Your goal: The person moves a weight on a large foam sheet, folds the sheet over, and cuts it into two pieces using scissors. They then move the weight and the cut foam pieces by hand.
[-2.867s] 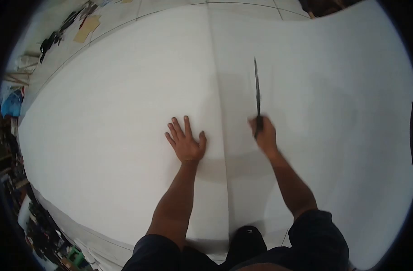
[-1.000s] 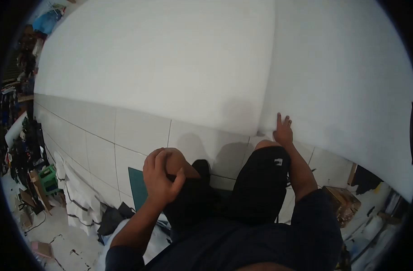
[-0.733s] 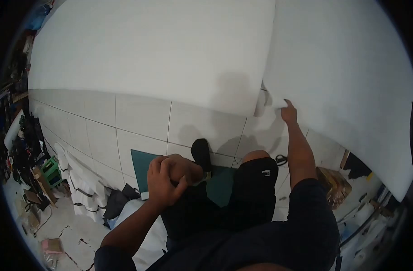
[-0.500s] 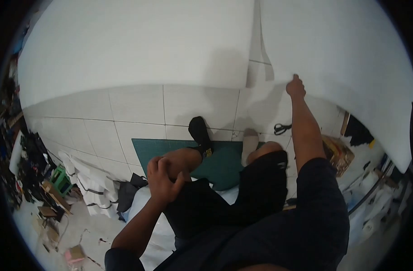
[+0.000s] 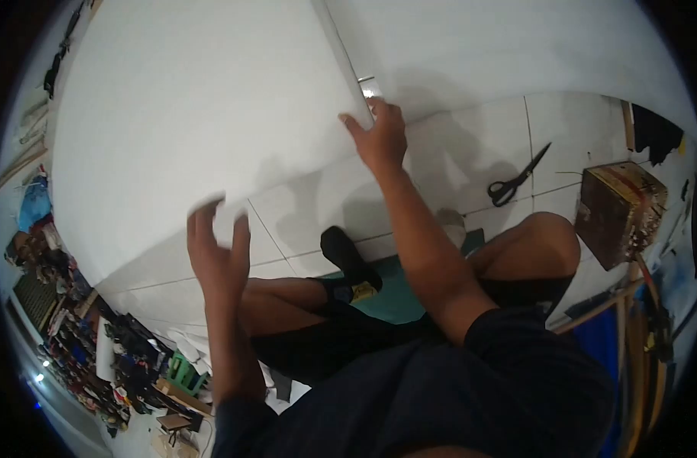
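A large white sheet point(image 5: 188, 99) lies over the floor in front of me. A second white sheet point(image 5: 501, 46) lies to its right, with a narrow gap between the two. My right hand point(image 5: 383, 137) is at the near corner of the left sheet. Its thumb is stretched over that sheet and its fingers bend at the gap; I see no firm grip. My left hand point(image 5: 217, 248), slightly blurred, is near the front edge of the left sheet with fingers apart and nothing in it. Black scissors point(image 5: 516, 179) lie on the tiles to the right.
Pale floor tiles point(image 5: 562, 141) show in front of the sheets. A green mat point(image 5: 398, 294) lies under my feet. A worn brown box point(image 5: 619, 210) stands at the right. Piled clutter point(image 5: 74, 328) and a green plastic stool point(image 5: 186, 374) are at the left.
My right hand has left the right sheet's edge and moved left to the gap. My left hand has risen from my knee towards the left sheet. The view has turned and shifted.
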`<state>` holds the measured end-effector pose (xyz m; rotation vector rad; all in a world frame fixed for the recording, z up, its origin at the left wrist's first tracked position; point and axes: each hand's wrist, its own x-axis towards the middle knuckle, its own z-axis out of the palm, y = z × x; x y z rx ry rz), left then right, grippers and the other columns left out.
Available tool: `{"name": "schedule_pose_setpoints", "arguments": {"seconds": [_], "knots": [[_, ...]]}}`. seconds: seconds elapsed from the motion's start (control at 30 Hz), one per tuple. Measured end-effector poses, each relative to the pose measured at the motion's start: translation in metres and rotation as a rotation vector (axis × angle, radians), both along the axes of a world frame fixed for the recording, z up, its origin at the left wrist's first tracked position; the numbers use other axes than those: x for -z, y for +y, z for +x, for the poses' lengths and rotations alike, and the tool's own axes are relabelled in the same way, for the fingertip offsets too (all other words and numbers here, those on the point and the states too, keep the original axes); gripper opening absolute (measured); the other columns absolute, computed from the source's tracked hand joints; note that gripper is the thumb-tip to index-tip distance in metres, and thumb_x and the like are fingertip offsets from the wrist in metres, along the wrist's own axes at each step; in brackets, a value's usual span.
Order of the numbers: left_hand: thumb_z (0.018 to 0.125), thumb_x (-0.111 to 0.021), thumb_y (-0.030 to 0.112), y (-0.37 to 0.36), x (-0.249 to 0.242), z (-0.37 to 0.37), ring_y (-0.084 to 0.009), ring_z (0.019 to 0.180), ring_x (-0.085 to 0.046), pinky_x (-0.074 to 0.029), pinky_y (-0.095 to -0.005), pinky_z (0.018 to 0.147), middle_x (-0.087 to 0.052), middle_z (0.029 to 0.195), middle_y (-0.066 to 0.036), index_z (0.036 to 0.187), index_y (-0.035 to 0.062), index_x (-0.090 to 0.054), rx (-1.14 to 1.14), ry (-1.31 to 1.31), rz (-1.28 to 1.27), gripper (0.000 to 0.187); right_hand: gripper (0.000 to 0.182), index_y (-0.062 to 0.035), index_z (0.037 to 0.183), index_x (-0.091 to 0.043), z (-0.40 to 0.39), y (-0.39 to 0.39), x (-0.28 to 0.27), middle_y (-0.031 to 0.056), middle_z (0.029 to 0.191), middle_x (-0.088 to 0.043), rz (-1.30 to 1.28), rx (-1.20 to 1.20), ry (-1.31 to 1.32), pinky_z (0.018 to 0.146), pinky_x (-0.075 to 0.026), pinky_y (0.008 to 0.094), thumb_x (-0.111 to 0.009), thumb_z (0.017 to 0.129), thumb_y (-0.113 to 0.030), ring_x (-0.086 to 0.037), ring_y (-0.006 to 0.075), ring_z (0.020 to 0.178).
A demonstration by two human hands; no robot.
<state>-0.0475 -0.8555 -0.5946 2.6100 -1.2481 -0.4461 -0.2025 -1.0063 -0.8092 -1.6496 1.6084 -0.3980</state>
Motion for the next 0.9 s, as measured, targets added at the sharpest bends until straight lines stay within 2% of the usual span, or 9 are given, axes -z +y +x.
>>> {"name": "schedule_pose_setpoints", "arguments": {"seconds": [0.13,0.27,0.37,0.47,0.57,0.63,0.7,0.8,0.9], "knots": [[0.084,-0.07,0.025,-0.097,0.062,-0.001,-0.0347,0.105,-0.061,-0.048,-0.0431,0.091,-0.064,0.112,-0.016,0.112,0.0048,-0.066,0.206,0.031,-0.015,0.034,0.046,-0.0062,0.116,-0.062,-0.008,0.013,0.01,0.0124,0.108,-0.056,-0.021,-0.028,-0.117,0.087,-0.046,0.0446,-0.077,0.079,-0.029,-0.055,0.0319,0.101],[0.086,-0.068,0.038,-0.12,0.141,-0.003,-0.0371,0.115,-0.055,-0.045,-0.0449,0.095,-0.06,0.121,-0.019,0.118,0.0054,-0.064,0.354,0.004,0.158,0.046,0.044,-0.0069,0.115,-0.063,-0.007,0.018,0.015,0.0116,0.106,-0.056,-0.113,-0.002,-0.156,0.086,-0.046,0.045,-0.077,0.078,-0.027,-0.056,0.0316,0.1],[0.086,-0.066,0.05,-0.136,0.165,-0.01,-0.0398,0.121,-0.05,-0.043,-0.0458,0.099,-0.054,0.126,-0.025,0.126,0.0024,-0.057,0.267,0.037,0.212,0.063,0.044,-0.0066,0.114,-0.063,-0.014,0.02,0.015,0.0111,0.107,-0.057,-0.117,-0.014,-0.165,0.086,-0.048,0.0417,-0.078,0.078,-0.027,-0.057,0.0275,0.101],[0.08,-0.063,0.065,-0.152,0.166,-0.016,-0.0398,0.125,-0.046,-0.043,-0.046,0.1,-0.046,0.129,-0.032,0.135,-0.0028,-0.045,-0.047,0.268,0.274,0.09,0.037,-0.0049,0.107,-0.063,-0.01,0.02,0.014,0.0095,0.098,-0.059,-0.064,0.113,-0.411,0.08,-0.049,0.039,-0.078,0.078,-0.023,-0.059,0.0258,0.091],[0.076,-0.066,0.068,-0.154,0.168,-0.021,-0.0399,0.126,-0.045,-0.043,-0.0482,0.099,-0.044,0.131,-0.031,0.136,-0.0054,-0.041,-0.152,0.324,0.255,0.098,0.033,-0.0032,0.104,-0.061,-0.005,0.013,-0.001,0.0075,0.088,-0.062,0.106,0.082,-0.622,0.073,-0.05,0.0355,-0.076,0.079,-0.019,-0.062,0.0228,0.08],[0.073,-0.07,0.065,-0.157,0.168,-0.018,-0.039,0.122,-0.049,-0.048,-0.0464,0.093,-0.045,0.13,-0.03,0.135,-0.0082,-0.039,-0.164,0.377,0.244,0.101,0.034,-0.0018,0.108,-0.059,-0.004,0.012,-0.009,0.007,0.082,-0.065,0.343,0.079,-0.856,0.068,-0.05,0.0323,-0.074,0.081,-0.016,-0.063,0.0196,0.073],[0.075,-0.071,0.054,-0.158,0.166,-0.013,-0.0363,0.117,-0.052,-0.052,-0.0427,0.088,-0.047,0.126,-0.028,0.134,-0.0084,-0.038,-0.125,0.516,0.324,0.092,0.045,0.0001,0.119,-0.056,-0.007,0.012,-0.002,0.0085,0.085,-0.067,0.364,0.063,-0.938,0.071,-0.05,0.033,-0.071,0.083,-0.022,-0.064,0.0194,0.076],[0.084,-0.067,0.038,-0.155,0.168,-0.007,-0.0338,0.121,-0.049,-0.047,-0.0481,0.096,-0.046,0.13,-0.025,0.138,-0.0049,-0.032,-0.135,0.647,0.299,0.078,0.061,0.0029,0.129,-0.051,-0.009,0.013,0.008,0.0082,0.083,-0.066,0.408,0.167,-0.735,0.072,-0.051,0.0356,-0.068,0.085,-0.034,-0.065,0.0224,0.076],[0.081,-0.065,0.029,-0.148,0.172,-0.01,-0.0303,0.111,-0.056,-0.054,-0.0414,0.088,-0.051,0.12,-0.024,0.132,-0.0078,-0.038,-0.141,0.634,0.183,0.068,0.072,0.0035,0.134,-0.046,-0.008,0.013,0.015,0.0225,0.111,-0.06,0.293,0.019,-0.31,0.083,-0.051,0.0475,-0.064,0.084,-0.045,-0.061,0.0361,0.103]]}}
